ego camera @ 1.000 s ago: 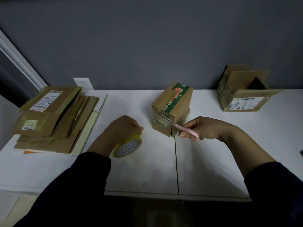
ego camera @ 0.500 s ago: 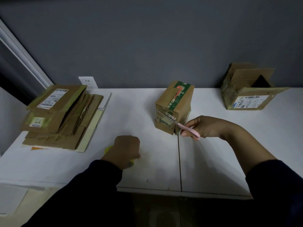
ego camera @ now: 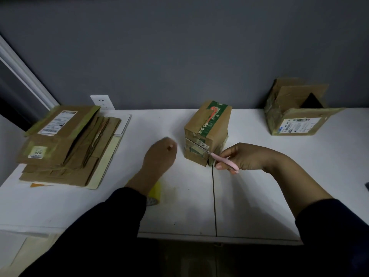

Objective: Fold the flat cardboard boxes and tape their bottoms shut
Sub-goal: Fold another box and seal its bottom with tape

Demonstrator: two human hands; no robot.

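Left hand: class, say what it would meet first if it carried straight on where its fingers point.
Probably the left side of the upright brown cardboard box with green print; the left hand points forward-right towards it. Depth is unclear, so it might pass just behind.

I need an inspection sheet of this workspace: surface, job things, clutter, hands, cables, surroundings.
Surface: white table, seam down the middle.
Job's things: folded box upright at centre; stack of flat boxes at left; yellow tape roll partly under the left forearm; open box at far right.
Clutter: orange scrap by the stack; dark object at right edge.
Hands: left hand holds nothing, near the folded box; right hand grips pink scissors, blades at the box's front.
Cables: nothing seen.
Surroundings: grey wall, outlet, white frame at left.
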